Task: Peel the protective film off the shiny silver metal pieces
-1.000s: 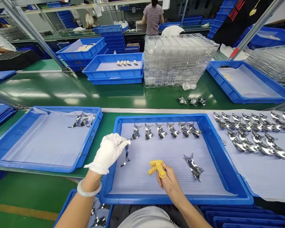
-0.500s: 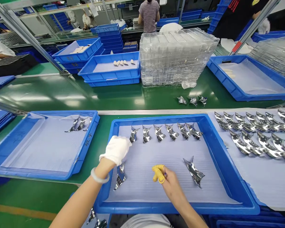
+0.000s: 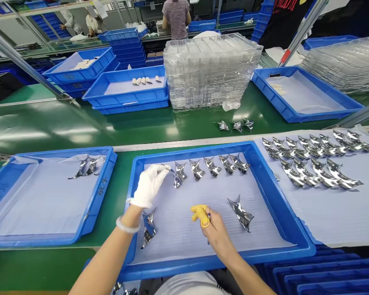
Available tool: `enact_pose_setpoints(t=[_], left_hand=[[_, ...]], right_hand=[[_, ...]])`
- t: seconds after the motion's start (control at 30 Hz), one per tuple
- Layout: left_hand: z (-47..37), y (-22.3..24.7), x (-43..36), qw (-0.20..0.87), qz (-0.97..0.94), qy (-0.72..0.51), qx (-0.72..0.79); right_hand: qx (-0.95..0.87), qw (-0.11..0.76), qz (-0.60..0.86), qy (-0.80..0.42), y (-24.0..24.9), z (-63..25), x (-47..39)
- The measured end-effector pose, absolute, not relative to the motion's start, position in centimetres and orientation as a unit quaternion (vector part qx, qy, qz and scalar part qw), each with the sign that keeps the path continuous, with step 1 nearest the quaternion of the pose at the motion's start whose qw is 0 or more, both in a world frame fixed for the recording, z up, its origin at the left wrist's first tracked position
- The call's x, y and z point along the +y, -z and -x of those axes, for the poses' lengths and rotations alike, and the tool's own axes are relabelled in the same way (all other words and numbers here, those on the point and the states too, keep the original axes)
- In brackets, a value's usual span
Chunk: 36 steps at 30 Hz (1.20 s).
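My left hand [image 3: 149, 185], in a white glove, pinches the tip of a shiny chrome part [image 3: 176, 179] at the left end of a row of similar parts. That row lies along the far side of a paper-lined blue tray [image 3: 221, 262]. Over the tray's middle is my right hand [image 3: 211, 225], with yellow finger covers and its fingers curled round a thin dark tool [image 3: 208, 216], mostly hidden. One chrome part [image 3: 148, 228] rests below my left hand, and another [image 3: 241, 213] lies to the right of my right hand.
Several chrome parts [image 3: 321, 172] lie on white paper at the right. A blue tray [image 3: 94, 213] stands at the left. Behind are stacked clear plastic trays [image 3: 210, 73], blue bins [image 3: 129, 96] and three small chrome pieces [image 3: 236, 126]. A person [image 3: 176, 18] stands farther back.
The view has shifted, so the scene sits farther left. My left hand now has the leftmost chrome part of the row by its tip, tilted and closer to its neighbour. The thin tool shows more.
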<state>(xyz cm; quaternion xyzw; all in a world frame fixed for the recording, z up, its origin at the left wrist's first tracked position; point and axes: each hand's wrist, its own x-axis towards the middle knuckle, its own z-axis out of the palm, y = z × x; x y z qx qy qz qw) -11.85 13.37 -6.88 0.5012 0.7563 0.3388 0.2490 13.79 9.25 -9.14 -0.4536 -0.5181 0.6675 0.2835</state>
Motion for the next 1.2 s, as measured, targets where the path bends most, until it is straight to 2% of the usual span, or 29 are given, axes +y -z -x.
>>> enact_pose_setpoints(t=[0.1, 0.2, 0.33, 0.47, 0.8, 1.03, 1.2], left_hand=[[9.8, 5.5, 9.3, 0.297, -0.462, -0.449, 0.705], [7.5, 5.1, 6.0, 0.344, -0.407, -0.516, 0.671], [5.1, 5.6, 3.8, 0.396, -0.326, -0.576, 0.637], [3.9, 5.9, 2.9, 0.434, -0.264, -0.604, 0.614], [5.1, 4.5, 0.6, 0.407, -0.312, -0.591, 0.623], [3.5, 3.4, 0.7, 0.310, -0.283, -0.572, 0.705], [4.7, 3.1, -0.3, 0.272, -0.308, -0.593, 0.692]], right_hand=[[-0.502, 0.302, 0.465, -0.664, 8.2, -12.8, 9.4], [-0.483, 0.282, 0.433, -0.707, 7.0, -11.9, 9.0], [-0.417, 0.235, 0.350, -0.805, 5.6, -11.3, 7.9], [-0.387, 0.254, 0.346, -0.816, 4.1, -11.5, 7.0], [-0.552, 0.311, 0.353, -0.689, 2.9, -11.5, 6.1], [-0.813, 0.316, 0.243, -0.425, 4.5, -12.1, 5.0], [-0.858, 0.336, 0.247, -0.298, 4.2, -13.0, 4.5]])
